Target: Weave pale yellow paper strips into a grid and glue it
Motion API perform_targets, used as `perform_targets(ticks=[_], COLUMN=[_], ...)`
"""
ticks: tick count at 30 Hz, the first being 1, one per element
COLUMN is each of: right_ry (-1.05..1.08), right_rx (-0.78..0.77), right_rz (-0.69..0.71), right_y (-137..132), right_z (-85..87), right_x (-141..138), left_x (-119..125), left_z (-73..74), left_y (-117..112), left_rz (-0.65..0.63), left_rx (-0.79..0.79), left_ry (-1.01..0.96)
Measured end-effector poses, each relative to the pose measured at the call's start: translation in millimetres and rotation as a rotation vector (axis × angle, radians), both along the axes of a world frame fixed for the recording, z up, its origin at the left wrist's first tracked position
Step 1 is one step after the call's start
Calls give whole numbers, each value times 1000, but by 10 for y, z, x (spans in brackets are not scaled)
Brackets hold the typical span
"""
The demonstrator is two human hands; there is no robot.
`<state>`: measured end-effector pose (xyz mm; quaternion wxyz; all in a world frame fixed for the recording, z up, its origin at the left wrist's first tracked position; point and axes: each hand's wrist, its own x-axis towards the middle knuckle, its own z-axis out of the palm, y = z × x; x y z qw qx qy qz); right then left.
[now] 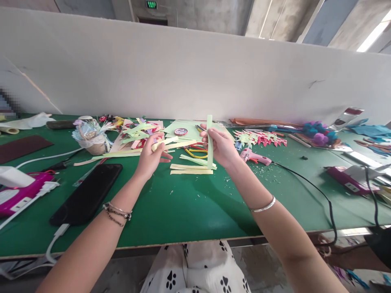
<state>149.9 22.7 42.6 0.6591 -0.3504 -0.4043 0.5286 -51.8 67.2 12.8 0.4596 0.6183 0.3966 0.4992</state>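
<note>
On the desk [183, 219] — smartphone [87, 195] at left, glue gun [256, 157] at right, paper strips [191, 172] between — a partition [195, 73] stands behind.

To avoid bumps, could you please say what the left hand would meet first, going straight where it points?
Probably the light green paper sheet, though with depth unclear, the left hand might pass above to the white partition.

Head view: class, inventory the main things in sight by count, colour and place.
Table: 1, green, below the hands
Partition: 1, white, behind table
Exit sign: 1, green, top
Phone: 1, black, left
Power strips: 2, magenta, both sides
Glue gun: 1, pink, right
Fluffy balls: several, blue and purple, far right
Loose paper strips: several, yellow and green, centre
Left hand: 1, centre-left, holding pale yellow strips
Right hand: 1, centre, holding pale green strip
</note>
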Motion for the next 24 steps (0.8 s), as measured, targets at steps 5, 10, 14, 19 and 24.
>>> perform_targets(ticks=[5,10,14,19,24], right_ry=[8,35,-47,59,-159], right_rx=[-56,-72,-42,-31,3], right_rz=[-25,-112,-135,-162,-329], right_y=[-2,19,18,45,104], right_z=[-40,-133,-156,-176,-220], right_x=[-183,-285,-330,-322,-191], left_x=[80,180,240,294,278], left_z=[-23,-87,-142,-145,-127], left_y=[-148,-244,-286,-336,-302], left_rz=[-127,-239,-357,-437,-341], left_rx=[138,101,77,139,179], left_ry=[249,308,301,336,342])
